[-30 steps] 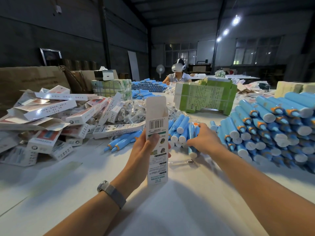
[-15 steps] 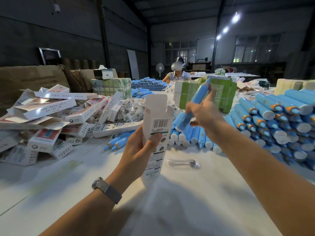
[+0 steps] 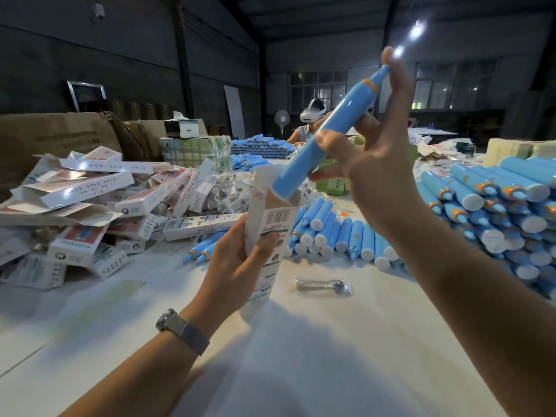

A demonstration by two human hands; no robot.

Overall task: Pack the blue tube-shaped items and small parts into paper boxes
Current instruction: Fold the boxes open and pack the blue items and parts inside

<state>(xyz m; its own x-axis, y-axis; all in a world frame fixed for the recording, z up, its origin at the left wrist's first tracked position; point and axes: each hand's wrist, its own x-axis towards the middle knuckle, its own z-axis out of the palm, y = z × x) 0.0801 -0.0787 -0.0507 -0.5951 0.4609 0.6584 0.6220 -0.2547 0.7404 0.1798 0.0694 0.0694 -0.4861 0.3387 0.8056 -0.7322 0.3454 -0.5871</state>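
Note:
My left hand (image 3: 240, 260) grips an open white paper box (image 3: 272, 227), held upright above the table with its top flap raised. My right hand (image 3: 370, 152) holds a blue tube (image 3: 328, 133) slanted up to the right, orange ring and tip at the top by my fingertips. The tube's flat lower end sits at the box's mouth. A small part in a clear bag (image 3: 325, 285) lies on the white table (image 3: 301, 356) just right of the box.
Loose blue tubes (image 3: 340, 233) lie behind the box, and a big stack of them (image 3: 496, 206) rises at the right. A heap of white boxes (image 3: 90, 206) fills the left. Bagged parts (image 3: 228, 191) sit mid-table. A person wearing a headset (image 3: 311, 115) sits at the far end.
My right hand picked a blue tube from the loose pile, lifted it and tilted it, bringing its flat end to the mouth of the box. My left hand tilted the box slightly.

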